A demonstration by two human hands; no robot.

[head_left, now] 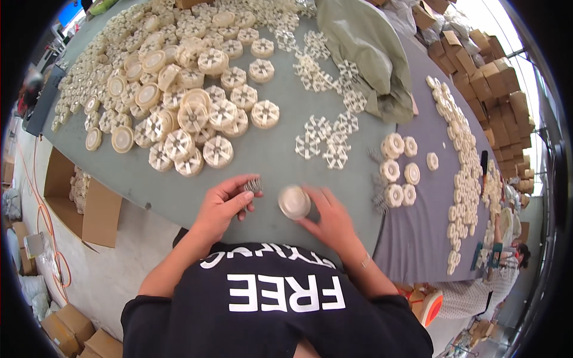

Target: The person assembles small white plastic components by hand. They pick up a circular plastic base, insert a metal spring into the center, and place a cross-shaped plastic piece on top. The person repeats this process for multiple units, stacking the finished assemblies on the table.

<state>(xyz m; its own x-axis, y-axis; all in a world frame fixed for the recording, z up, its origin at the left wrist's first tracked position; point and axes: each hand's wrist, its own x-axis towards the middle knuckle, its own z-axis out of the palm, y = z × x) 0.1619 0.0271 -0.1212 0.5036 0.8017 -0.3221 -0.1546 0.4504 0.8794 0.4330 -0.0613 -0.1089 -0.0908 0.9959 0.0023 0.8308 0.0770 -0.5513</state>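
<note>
My left hand (225, 203) is closed, pinching a small metal coil spring (253, 185) between thumb and fingertips. Just to its right, my right hand (332, 219) has its thumb and fingers around the edge of a round cream plastic cap (294, 203). Motion blurs this cap, and its inside cannot be made out. The two hands are apart, close to the table's near edge. Beyond the left hand lies a heap of round cream plastic parts with spoked faces (194, 116). Star-shaped cream pieces (325, 140) lie beyond the right hand.
Several coil springs (379, 201) lie beside small stacked cream rings (394, 170) on the right. A long row of cream rings (462, 197) runs along the grey cloth (412, 250). An olive sheet (364, 53) covers the far side. An open cardboard box (100, 212) stands left; another person (507, 262) is at right.
</note>
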